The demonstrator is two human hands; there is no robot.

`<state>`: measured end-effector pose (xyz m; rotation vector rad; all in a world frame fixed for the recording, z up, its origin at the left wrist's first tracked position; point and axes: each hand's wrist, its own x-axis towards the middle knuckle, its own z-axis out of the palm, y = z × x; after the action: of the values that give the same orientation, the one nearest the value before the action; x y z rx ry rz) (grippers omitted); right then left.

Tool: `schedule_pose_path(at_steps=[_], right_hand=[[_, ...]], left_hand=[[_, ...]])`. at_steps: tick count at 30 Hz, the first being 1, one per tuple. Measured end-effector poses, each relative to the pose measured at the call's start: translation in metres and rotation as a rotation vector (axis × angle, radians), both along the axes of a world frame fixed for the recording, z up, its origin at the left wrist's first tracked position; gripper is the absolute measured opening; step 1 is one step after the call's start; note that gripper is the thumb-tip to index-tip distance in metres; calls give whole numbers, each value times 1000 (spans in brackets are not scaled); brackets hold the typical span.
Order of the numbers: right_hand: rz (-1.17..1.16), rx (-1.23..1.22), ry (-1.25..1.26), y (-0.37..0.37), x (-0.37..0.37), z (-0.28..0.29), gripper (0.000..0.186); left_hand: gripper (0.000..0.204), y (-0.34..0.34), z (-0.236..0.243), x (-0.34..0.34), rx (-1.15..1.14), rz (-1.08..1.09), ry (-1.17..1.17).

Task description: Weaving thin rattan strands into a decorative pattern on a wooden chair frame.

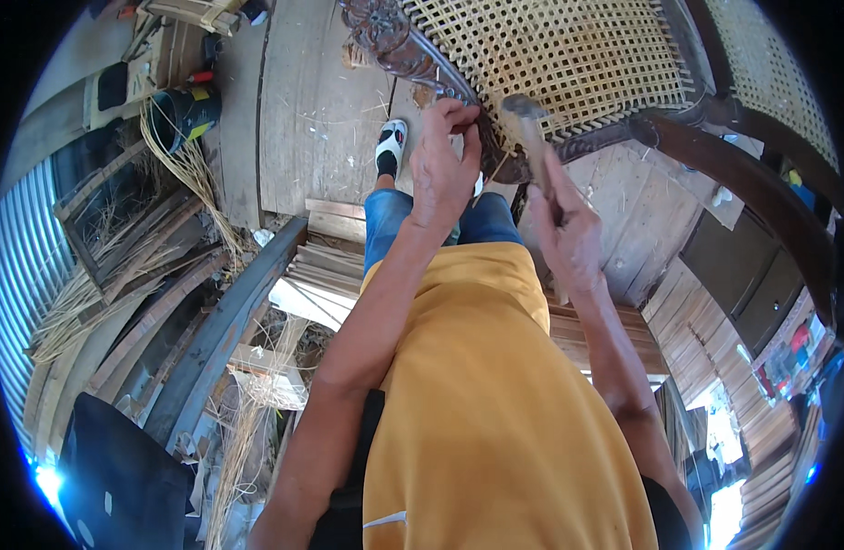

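Observation:
A dark wooden chair with carved edging (383, 32) and a woven cane seat (555, 55) lies in front of me. My left hand (443, 170) rests at the near corner of its frame, thumb and fingers curled together there. Whatever they pinch is too small to make out. In my right hand (569, 234) is a hammer, gripped by its wooden handle. The hammer's metal head (523, 107) is raised over the seat's front edge, right of my left hand. A loose cane strand (503, 167) sticks out from the frame between my hands.
Curved dark chair arms (752, 179) reach to the right. On the left, a dark bucket (186, 119) stands by long bundled cane strips (197, 183). Wooden pieces and a long grey beam (234, 321) lie at lower left. Scraps litter the plank floor (321, 101).

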<state>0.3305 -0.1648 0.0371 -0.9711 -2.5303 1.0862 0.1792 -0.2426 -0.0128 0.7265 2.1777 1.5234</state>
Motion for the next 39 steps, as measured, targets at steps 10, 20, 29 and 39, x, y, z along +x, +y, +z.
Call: schedule_pose_path(at_steps=[10,20,29,39], right_hand=[[-627,354,223,148,-135,-17,52],[-803,-274,82,36,-70,31,37],[-1446,-688,626,-44,-49,-25,27],[-1389,-339,356,-47,-60,-28,23]], left_hand=[[19,-6,26,-19,-55,-134,56],[15,15,34,-82,-17,-479,271],[20,109,29,-90,87,-1564,543],[4,135,34,-140,57,-1603,1105]])
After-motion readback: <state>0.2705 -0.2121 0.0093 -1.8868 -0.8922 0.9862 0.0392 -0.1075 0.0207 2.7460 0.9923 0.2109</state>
